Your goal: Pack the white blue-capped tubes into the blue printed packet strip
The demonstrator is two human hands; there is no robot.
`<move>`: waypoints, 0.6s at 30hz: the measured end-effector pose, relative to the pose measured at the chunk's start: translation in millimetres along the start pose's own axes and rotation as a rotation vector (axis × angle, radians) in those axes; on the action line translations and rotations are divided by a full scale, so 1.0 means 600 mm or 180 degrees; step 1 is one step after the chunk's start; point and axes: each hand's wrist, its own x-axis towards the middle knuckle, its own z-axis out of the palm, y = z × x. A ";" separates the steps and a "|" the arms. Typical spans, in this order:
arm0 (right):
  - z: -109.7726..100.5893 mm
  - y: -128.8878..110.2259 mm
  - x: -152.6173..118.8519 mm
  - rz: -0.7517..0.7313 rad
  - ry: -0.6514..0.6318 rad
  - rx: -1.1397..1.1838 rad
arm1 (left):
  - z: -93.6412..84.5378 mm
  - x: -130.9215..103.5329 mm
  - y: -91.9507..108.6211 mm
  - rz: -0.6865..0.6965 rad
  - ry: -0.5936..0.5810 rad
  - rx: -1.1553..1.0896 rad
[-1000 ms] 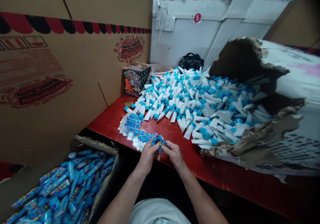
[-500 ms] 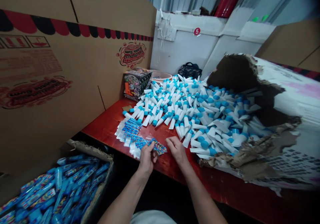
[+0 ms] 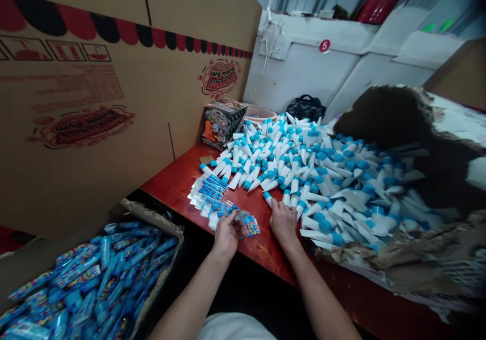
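Note:
My left hand (image 3: 228,234) is closed on a printed blue plastic sleeve (image 3: 250,224), whose colourful end sticks out to the right over the table edge. Just beyond it, more flat blue-and-clear sleeves (image 3: 210,189) lie fanned out in an overlapping row. My right hand (image 3: 284,223) is at the near edge of a large heap of white tubes with blue caps (image 3: 273,153). Its fingers are closed around one white tube (image 3: 268,199), blue cap pointing away to the left; the fingertips are partly hidden.
A torn carton (image 3: 417,259) lies open on the right, tubes spilling from it. At lower left stands a box (image 3: 176,239) full of blue wrapped tubes. Tall cardboard (image 3: 159,92) walls the left. Behind are a toy box (image 3: 222,123), a pink basin (image 3: 261,113) and a dark bag (image 3: 306,108).
My right hand has moved from beside the sleeve to the heap and taken hold of a tube. The left hand keeps the sleeve. The view has shifted left.

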 end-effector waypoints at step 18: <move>-0.108 -0.022 -0.136 0.0687 0.0321 0.4065 | 0.011 -0.022 -0.019 0.0356 0.0160 0.0233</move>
